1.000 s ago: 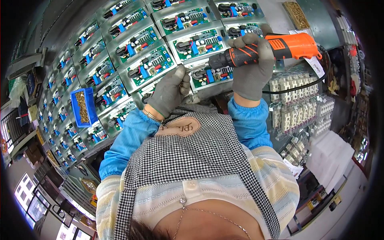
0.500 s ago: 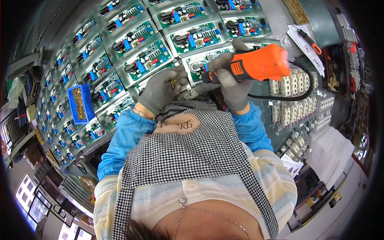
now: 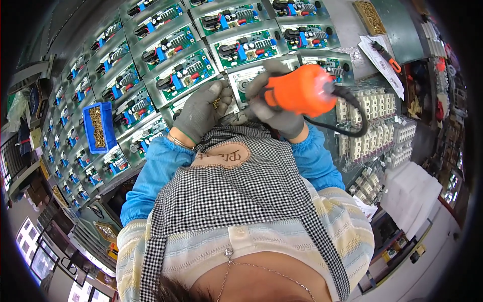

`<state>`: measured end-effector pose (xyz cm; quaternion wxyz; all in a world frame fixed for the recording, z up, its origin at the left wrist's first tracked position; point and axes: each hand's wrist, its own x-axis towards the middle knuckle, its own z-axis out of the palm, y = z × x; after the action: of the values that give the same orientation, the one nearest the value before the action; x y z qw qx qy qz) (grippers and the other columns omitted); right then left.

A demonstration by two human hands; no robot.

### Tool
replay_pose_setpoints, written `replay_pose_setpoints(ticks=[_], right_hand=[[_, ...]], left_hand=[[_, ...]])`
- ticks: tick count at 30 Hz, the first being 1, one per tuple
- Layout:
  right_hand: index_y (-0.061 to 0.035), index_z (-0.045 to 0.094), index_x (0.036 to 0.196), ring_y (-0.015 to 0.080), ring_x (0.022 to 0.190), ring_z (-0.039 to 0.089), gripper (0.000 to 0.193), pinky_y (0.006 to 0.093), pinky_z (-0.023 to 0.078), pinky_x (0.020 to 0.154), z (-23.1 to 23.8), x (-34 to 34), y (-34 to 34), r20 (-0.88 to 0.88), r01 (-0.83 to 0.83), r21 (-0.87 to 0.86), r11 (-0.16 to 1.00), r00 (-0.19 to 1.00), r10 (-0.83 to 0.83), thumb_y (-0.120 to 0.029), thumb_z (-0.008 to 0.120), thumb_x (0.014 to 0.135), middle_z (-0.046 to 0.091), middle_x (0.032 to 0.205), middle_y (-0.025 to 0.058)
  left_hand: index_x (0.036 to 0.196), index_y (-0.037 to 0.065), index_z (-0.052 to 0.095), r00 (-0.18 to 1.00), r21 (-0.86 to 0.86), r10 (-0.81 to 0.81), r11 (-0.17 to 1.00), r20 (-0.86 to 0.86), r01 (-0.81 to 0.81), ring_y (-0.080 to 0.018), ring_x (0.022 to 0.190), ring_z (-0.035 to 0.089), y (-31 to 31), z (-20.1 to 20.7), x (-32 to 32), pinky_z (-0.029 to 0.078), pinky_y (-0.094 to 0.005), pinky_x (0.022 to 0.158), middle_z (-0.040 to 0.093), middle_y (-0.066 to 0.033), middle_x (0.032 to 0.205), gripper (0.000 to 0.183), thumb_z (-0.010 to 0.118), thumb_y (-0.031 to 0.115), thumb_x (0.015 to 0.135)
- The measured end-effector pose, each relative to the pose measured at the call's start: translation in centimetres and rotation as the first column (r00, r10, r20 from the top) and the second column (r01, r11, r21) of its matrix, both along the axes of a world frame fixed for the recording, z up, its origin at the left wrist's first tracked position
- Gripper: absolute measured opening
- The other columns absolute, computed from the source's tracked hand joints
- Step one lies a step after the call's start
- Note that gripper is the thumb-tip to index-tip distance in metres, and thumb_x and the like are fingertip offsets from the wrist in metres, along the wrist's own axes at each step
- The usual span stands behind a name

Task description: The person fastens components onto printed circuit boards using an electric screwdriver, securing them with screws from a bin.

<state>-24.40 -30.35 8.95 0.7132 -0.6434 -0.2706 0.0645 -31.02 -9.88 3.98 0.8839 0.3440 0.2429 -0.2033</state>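
Note:
My right hand, in a grey glove, is wrapped round an orange electric screwdriver with a black cord at its rear end. The tool's tip is hidden by the hand. My left hand, also gloved, is curled closed around several small brass-coloured screws, which show between the fingers. Both hands are close together over the near row of metal trays. Under and beside them lies a circuit board in its tray, partly covered by my right hand.
Rows of green circuit boards in metal trays fill the left and far side. A blue bin of screws sits on them at left. To the right are cream-coloured connector blocks, a paper sheet with another tool, and a screw-filled box.
The screwdriver has moved left and toward me in my right hand, and its rear end has swung round so the cord's joint shows. My left hand stays nearly in place.

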Motion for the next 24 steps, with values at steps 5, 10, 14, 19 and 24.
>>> replay_pose_setpoints(ticks=[5, 10, 14, 19, 24], right_hand=[[-0.0056, 0.058, 0.125, 0.0318, 0.093, 0.070, 0.070, 0.0377, 0.056, 0.082, 0.8, 0.5, 1.4, 0.162, -0.335, -0.201, 0.920, 0.915, 0.369, -0.027, 0.087, 0.064, 0.069, 0.107, 0.0147], [-0.0026, 0.058, 0.124, 0.0285, 0.099, 0.069, 0.059, 0.0365, 0.054, 0.085, -0.6, -0.4, 0.5, -0.020, -0.288, -0.054, 0.956, 0.958, 0.287, -0.027, 0.081, 0.075, 0.068, 0.109, 0.0160], [-0.0006, 0.057, 0.129, 0.0237, 0.103, 0.067, 0.047, 0.0362, 0.052, 0.090, -0.4, -0.1, -0.1, -0.097, -0.289, -0.144, 0.946, 0.956, 0.277, -0.022, 0.069, 0.088, 0.068, 0.114, 0.0138], [-0.0026, 0.043, 0.139, 0.0195, 0.081, 0.065, 0.070, 0.0334, 0.053, 0.074, 2.0, 4.0, -1.0, 0.025, -0.464, 0.104, 0.880, 0.885, 0.464, -0.014, 0.077, 0.079, 0.067, 0.093, 0.0072], [-0.0057, 0.033, 0.144, 0.0211, 0.075, 0.059, 0.072, 0.0421, 0.052, 0.074, 5.3, 6.1, -1.1, -0.048, -0.176, 0.541, 0.822, 0.970, 0.239, -0.027, 0.069, 0.086, 0.062, 0.089, 0.0065]], left_hand=[[0.132, -0.001, 0.051, 0.990, 0.132, -0.058, 0.990, 0.128, 0.041, -0.0175, 0.092, 0.061, -0.5, 2.5, 0.3, 0.052, -0.0261, 0.077, 0.060, -0.0111, 0.115, 0.038, 0.047, 0.023, 0.103], [0.129, 0.000, 0.052, 0.983, -0.118, 0.178, 0.976, -0.042, -0.182, -0.0176, 0.093, 0.060, -0.4, -0.2, -0.5, 0.052, -0.0261, 0.076, 0.061, -0.0085, 0.108, 0.037, 0.051, 0.025, 0.102], [0.125, 0.001, 0.054, 0.959, -0.185, 0.267, 0.942, -0.092, -0.280, -0.0135, 0.088, 0.058, -1.4, -0.9, -1.3, 0.051, -0.0222, 0.072, 0.060, -0.0045, 0.102, 0.037, 0.054, 0.028, 0.101], [0.130, 0.006, 0.049, 0.950, -0.315, 0.312, 0.900, -0.018, -0.302, -0.0080, 0.080, 0.056, -2.6, -0.1, -2.1, 0.051, -0.0172, 0.068, 0.055, 0.0002, 0.098, 0.036, 0.056, 0.026, 0.100], [0.113, 0.010, 0.053, 0.906, -0.402, 0.401, 0.813, -0.138, -0.421, -0.0063, 0.073, 0.047, -3.4, 0.0, -2.8, 0.046, -0.0188, 0.064, 0.048, 0.0046, 0.086, 0.028, 0.056, 0.035, 0.100]])
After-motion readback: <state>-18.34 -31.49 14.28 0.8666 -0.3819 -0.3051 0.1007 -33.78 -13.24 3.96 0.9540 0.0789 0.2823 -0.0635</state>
